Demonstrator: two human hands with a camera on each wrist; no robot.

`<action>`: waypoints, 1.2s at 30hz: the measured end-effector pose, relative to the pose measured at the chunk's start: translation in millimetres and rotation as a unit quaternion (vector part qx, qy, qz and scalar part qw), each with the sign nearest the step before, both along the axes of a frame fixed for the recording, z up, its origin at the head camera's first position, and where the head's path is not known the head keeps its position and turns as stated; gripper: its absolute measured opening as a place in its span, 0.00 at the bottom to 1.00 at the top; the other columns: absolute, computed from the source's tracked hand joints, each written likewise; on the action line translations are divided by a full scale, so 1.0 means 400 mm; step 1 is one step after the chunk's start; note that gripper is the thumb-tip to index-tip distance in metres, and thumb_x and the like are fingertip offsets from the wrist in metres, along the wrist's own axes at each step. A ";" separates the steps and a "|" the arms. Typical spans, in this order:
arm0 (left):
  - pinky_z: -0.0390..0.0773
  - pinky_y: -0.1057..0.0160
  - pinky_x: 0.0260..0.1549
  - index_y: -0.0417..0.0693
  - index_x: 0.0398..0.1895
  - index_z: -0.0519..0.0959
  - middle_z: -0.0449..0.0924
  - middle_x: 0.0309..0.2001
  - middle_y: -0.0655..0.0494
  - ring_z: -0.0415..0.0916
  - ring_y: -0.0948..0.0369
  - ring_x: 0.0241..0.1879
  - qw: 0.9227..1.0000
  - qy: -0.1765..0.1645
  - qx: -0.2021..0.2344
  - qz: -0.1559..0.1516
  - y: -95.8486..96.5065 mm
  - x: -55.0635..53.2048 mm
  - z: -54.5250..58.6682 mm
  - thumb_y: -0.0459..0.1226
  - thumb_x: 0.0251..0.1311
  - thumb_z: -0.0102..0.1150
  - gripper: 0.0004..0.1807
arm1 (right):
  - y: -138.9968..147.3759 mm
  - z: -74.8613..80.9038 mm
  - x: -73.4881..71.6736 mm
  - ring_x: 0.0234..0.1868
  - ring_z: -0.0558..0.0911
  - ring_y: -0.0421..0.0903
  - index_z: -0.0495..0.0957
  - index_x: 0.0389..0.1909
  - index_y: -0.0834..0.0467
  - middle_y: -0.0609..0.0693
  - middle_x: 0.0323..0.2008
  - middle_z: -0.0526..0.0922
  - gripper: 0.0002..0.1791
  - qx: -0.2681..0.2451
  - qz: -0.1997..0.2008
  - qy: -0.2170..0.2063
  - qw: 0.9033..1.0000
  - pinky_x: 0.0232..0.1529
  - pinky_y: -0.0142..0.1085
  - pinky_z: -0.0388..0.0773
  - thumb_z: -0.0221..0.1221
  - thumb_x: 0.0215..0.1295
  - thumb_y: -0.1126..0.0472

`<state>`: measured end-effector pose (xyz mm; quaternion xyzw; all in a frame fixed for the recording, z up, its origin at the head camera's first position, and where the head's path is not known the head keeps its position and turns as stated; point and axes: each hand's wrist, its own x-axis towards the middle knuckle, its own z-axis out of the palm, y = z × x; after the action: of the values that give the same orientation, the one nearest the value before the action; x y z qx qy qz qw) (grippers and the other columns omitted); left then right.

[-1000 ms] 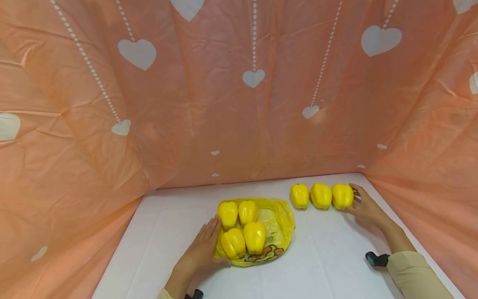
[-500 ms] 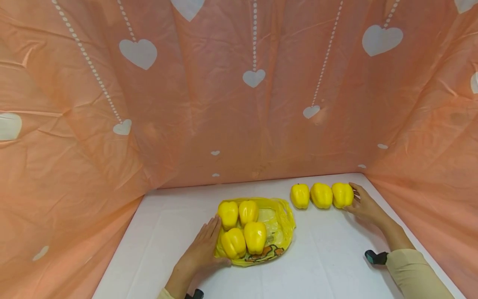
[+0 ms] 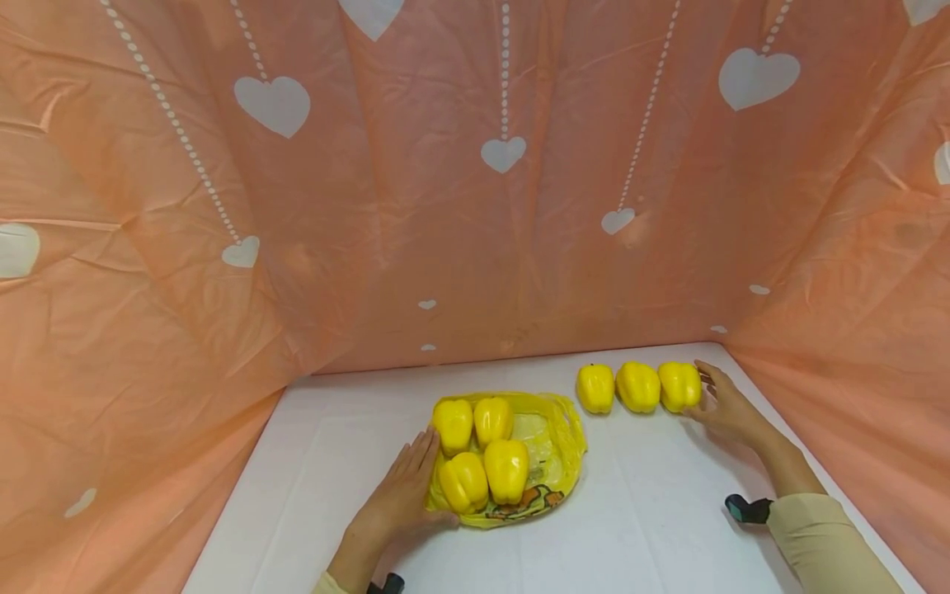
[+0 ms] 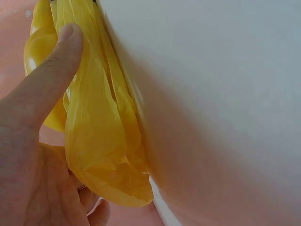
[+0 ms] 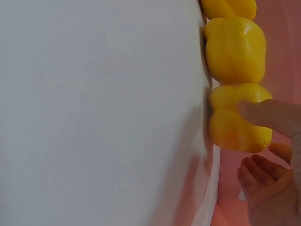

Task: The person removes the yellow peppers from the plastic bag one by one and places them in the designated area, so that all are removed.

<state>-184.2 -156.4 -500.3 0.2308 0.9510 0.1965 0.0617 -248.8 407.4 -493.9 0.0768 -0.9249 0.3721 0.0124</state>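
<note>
- Peppers (image 3: 507, 471), four big yellow ones, sit together in the left part of a yellow bag (image 3: 570, 452). From far away, I see two toward the tabletop's far edge and two toward its near edge.
- The bag lies wide open near the middle of the white tabletop (image 3: 326, 454). An orange picture (image 3: 540, 499) is printed on its near side.
- I see the left hand (image 3: 404, 491) at the bag's left side. Its fingers are long and straight and touch the bag, with the thumb spread wide along the near side.
- Three more yellow peppers stand in a row by the tabletop's far right corner: a left pepper (image 3: 596, 388), a middle pepper (image 3: 638, 388) and an end pepper (image 3: 679, 386).
- I see the right hand (image 3: 731, 412) at the end pepper, near the tabletop's right edge. The thumb is on one side and the fingers are spread apart, a bit bent. I cannot tell if they hold it tight.
- Pinkish-orange cloth (image 3: 445, 247) with white hearts hangs past the tabletop's far edge.
- Tan sleeves (image 3: 824, 528) cover the arms.
</note>
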 end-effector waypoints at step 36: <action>0.46 0.41 0.84 0.29 0.85 0.49 0.45 0.86 0.34 0.44 0.41 0.85 1.000 0.004 -0.007 -0.002 0.001 -0.007 -0.002 0.59 0.50 0.83 0.72 | -0.114 0.026 0.068 0.72 0.61 0.81 0.58 0.79 0.70 0.78 0.74 0.59 0.48 0.001 0.008 0.094 0.996 0.67 0.82 0.61 0.73 0.65 0.61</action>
<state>-187.0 -155.8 -501.1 0.2327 0.9522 0.1884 0.0601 -221.8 362.0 -483.5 0.1186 -0.9193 0.3628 0.0959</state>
